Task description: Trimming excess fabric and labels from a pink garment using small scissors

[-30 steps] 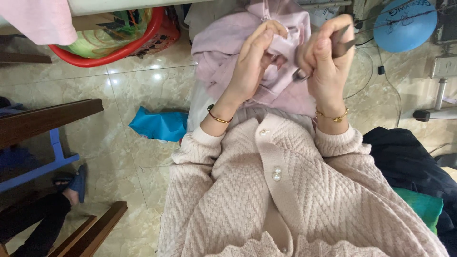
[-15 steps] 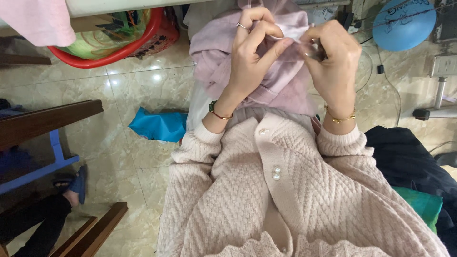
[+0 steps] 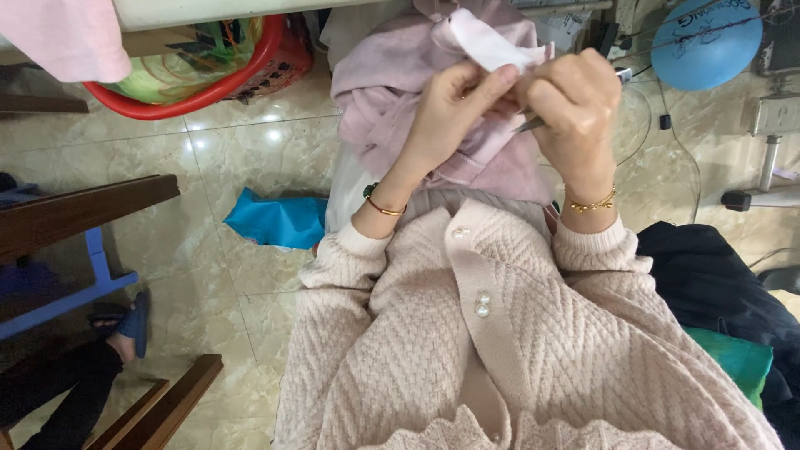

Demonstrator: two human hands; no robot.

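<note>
Pink cloth (image 3: 492, 42), a pale folded strip of it, is pinched between both hands above the person's lap. The left hand (image 3: 454, 108) has thumb and fingers closed together on the strip's lower edge. The right hand (image 3: 575, 100) is curled tight just beside it, fingers also on the cloth, and clamped on a small metal tool (image 3: 533, 125) whose thin grey end pokes out below the fist toward the left hand. The two hands touch or nearly touch at the fingertips.

Under the hands lies a mauve garment (image 3: 392, 108), bunched in folds across the lap, and the strip seems to run up out of it. Each wrist carries a gold bangle, and the left wrist also has a dark band. The person wears a cream knitted cardigan (image 3: 500, 350) with pearl buttons.

On the tiled floor (image 3: 208, 175), at the person's left, sits a red basket (image 3: 200, 75) full of fabric, partly under a table edge. A blue plastic bag (image 3: 275, 221) lies crumpled near the left elbow. Farther left are dark wooden furniture edges and another person's foot in a blue sandal (image 3: 125, 321). At the person's right a blue balloon (image 3: 708, 42) rests near the top corner, with cables on the floor near it, and a black garment (image 3: 708, 275) lies heaped beside the right arm.
</note>
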